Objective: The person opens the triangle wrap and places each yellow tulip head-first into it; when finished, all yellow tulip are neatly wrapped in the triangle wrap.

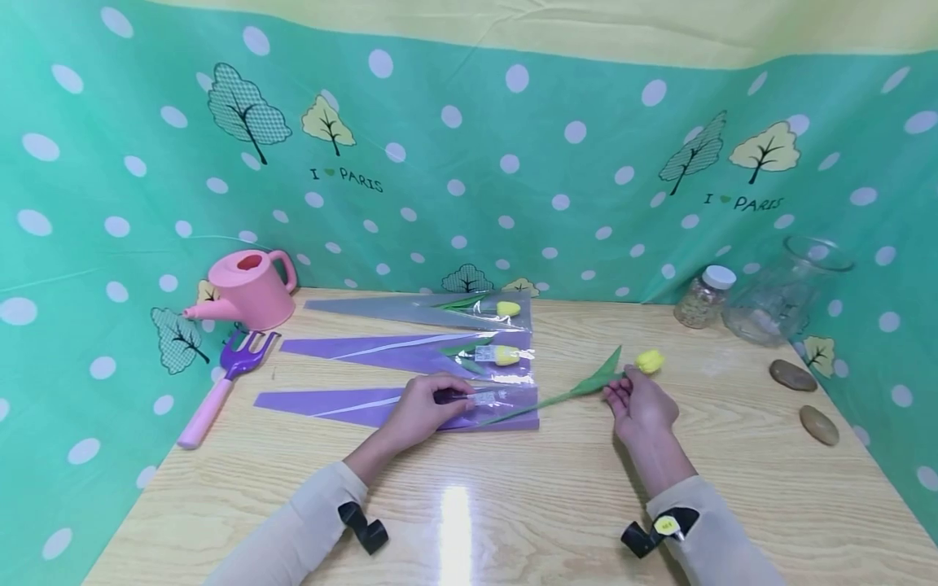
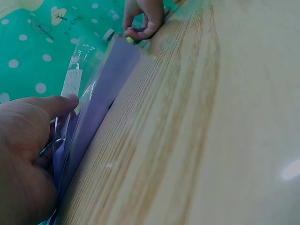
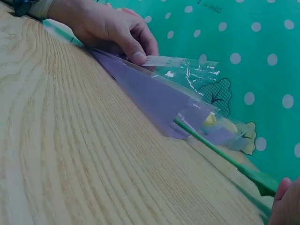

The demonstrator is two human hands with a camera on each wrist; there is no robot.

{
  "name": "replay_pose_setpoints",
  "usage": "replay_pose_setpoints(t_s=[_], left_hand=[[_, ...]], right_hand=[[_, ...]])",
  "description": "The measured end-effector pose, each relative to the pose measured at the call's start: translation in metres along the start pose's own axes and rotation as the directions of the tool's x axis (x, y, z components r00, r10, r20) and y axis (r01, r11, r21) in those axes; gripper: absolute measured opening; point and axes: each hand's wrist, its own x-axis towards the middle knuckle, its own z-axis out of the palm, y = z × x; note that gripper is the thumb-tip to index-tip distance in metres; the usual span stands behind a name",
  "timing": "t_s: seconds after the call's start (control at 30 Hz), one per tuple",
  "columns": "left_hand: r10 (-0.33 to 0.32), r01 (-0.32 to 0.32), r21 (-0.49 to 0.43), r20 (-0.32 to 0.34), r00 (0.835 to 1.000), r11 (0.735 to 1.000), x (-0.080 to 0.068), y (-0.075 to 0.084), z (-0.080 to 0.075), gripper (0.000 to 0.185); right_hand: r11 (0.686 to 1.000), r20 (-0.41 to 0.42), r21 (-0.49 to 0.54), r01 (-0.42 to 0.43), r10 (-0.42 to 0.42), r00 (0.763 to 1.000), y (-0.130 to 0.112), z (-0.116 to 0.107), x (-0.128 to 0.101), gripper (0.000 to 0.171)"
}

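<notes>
My left hand pinches the clear film of the nearest purple flower sleeve, between thumb and fingers. In the right wrist view that film stands raised off the purple backing, leaving the wide end gaping. My right hand holds a yellow artificial tulip just below its bloom. Its green stem points left, and the stem's end lies at the sleeve's wide mouth, overlapping it in the head view. A white label shows on the film beside my left thumb.
Behind lie a second purple sleeve and a greyish sleeve, each with a yellow tulip inside. At left are a pink watering can and a toy fork. A lidded jar, glass vase and two stones stand right.
</notes>
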Motion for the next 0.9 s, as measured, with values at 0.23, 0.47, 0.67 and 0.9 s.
replay_pose_setpoints(t_s=[0.23,0.47,0.67,0.9], left_hand=[[0.012,-0.012,0.009,0.003,1.0,1.0,0.001,0.0,0.001,0.016],[0.013,-0.013,0.008,-0.012,1.0,1.0,0.0,-0.002,0.001,0.016],[0.013,-0.013,0.005,-0.013,1.0,1.0,0.0,-0.002,0.001,0.017],[0.001,-0.001,-0.001,-0.013,1.0,1.0,0.0,-0.002,0.001,0.016]], right_hand=[[0.991,-0.052,0.006,0.131,-0.13,0.99,0.008,0.004,0.001,0.008],[0.964,-0.088,0.022,0.266,-0.264,0.961,0.019,0.01,-0.002,0.016],[0.952,-0.062,0.022,0.306,-0.304,0.951,0.029,0.015,-0.009,0.018],[0.94,-0.023,-0.011,0.34,-0.34,0.94,0.042,0.02,-0.019,0.03]])
